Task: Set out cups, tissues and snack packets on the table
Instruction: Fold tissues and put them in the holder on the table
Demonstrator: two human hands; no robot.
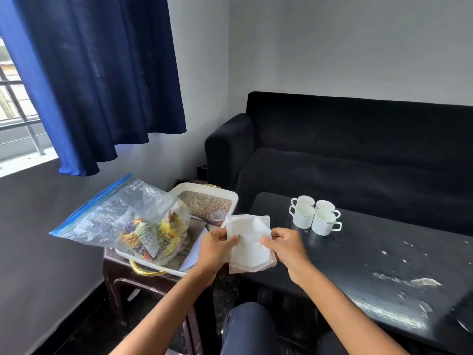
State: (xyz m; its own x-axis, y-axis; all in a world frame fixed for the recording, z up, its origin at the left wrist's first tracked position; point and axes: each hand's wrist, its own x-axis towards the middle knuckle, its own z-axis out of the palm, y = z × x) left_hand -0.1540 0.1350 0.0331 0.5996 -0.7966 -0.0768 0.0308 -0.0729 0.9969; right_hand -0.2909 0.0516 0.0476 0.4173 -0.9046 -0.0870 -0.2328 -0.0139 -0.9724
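Both hands grasp a small stack of white tissues (249,243) between them, above the gap between the tray (204,190) and the dark surface (384,252): the left hand (217,248) pinches one edge, the right hand (286,248) the other, probably to peel one off or square the stack. Four cups (316,213) already stand clustered on the surface. Snack packets (153,237) wait in a zip bag (110,213) on the tray; their print is too blurred to read.
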